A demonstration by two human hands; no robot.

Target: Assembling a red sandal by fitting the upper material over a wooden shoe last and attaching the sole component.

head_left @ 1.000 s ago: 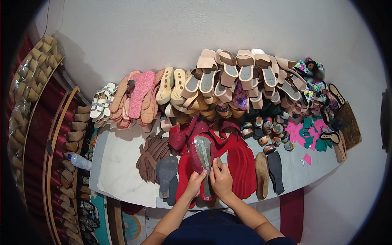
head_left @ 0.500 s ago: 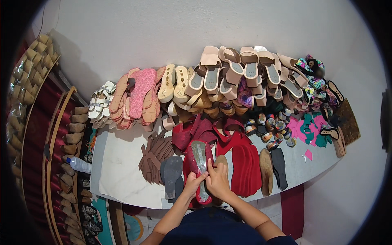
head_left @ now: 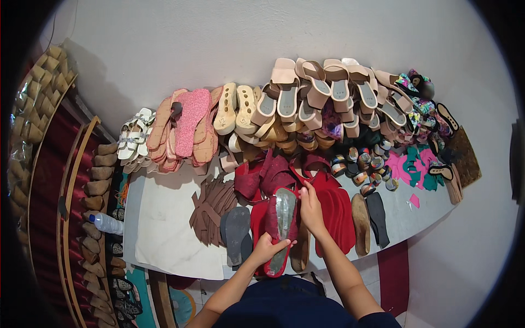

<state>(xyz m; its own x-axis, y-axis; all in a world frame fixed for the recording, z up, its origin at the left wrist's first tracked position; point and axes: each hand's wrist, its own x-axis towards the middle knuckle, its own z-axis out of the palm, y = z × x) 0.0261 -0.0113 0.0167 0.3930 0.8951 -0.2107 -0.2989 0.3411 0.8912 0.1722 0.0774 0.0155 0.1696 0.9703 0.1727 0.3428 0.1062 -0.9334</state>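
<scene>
Red shoe looks mid-fitting: left hand has fingers clamped on it, right hand's by the edge, can't tell if gripping. Next probably calls for edge-pressing.

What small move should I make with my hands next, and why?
Perhaps bring your right hand snugly against the upper right edge of the red-rimmed shoe piece to steady it: your left hand grips only its lower part, and the right one is close by that edge.

Left fingers around a red shoe, right fingers beside its upper edge, pale sandals piled behind, grey table
</scene>
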